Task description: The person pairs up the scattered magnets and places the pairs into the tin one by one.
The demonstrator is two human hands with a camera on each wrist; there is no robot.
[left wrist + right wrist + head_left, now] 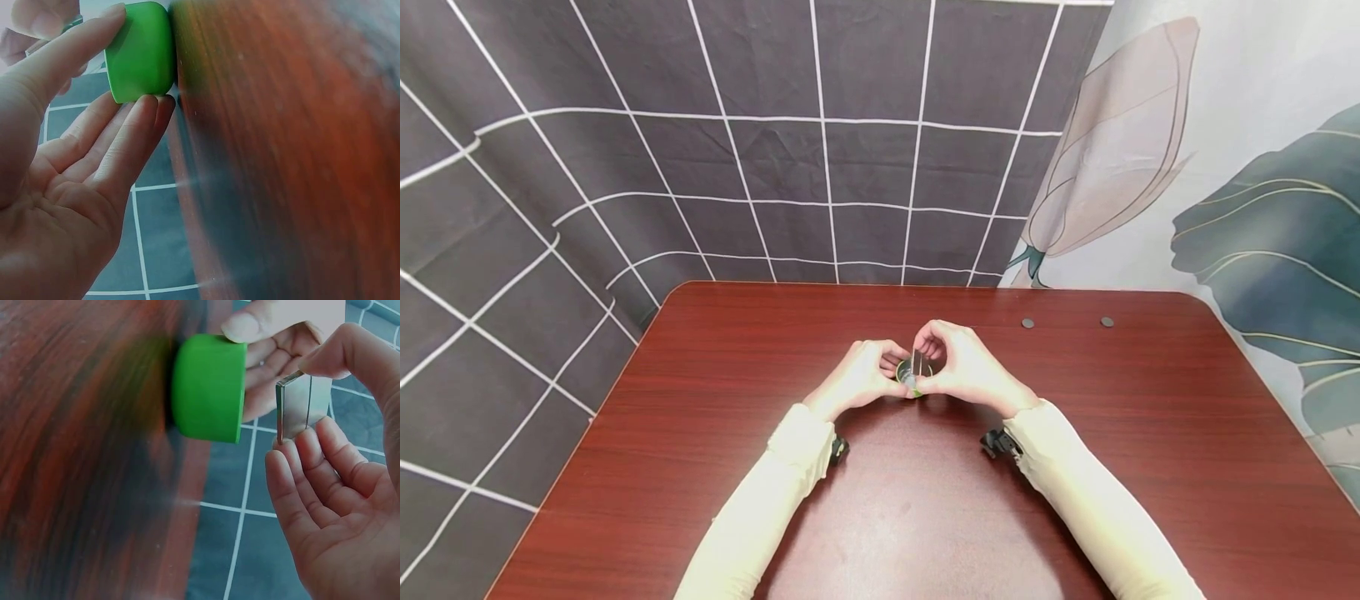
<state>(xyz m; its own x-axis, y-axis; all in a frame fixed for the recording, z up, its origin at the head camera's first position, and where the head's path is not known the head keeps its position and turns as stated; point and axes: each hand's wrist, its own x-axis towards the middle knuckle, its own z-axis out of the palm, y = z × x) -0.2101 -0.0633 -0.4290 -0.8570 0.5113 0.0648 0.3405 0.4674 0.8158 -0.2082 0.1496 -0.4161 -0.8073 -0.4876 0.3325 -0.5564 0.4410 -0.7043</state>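
Observation:
A small round green bowl [209, 390] stands on the table, its mouth upward. My left hand [861, 379] grips it by the side, thumb on the near side and fingertips on the far side. Just above the bowl's mouth, my right hand [966, 367] pinches a thin, shiny rectangular piece [295, 407] between thumb and fingertips. A dark line runs across its face; whether it is glass or metal I cannot tell. Something pale shows inside the bowl in the head view, too small to make out.
Two small dark grey discs, a left one [1027, 323] and a right one [1107, 322], lie apart near the back edge of the reddish-brown table [760, 325]. A dark curtain with white grid lines [775, 158] hangs behind, and a leaf-patterned curtain [1120, 150] hangs at the right.

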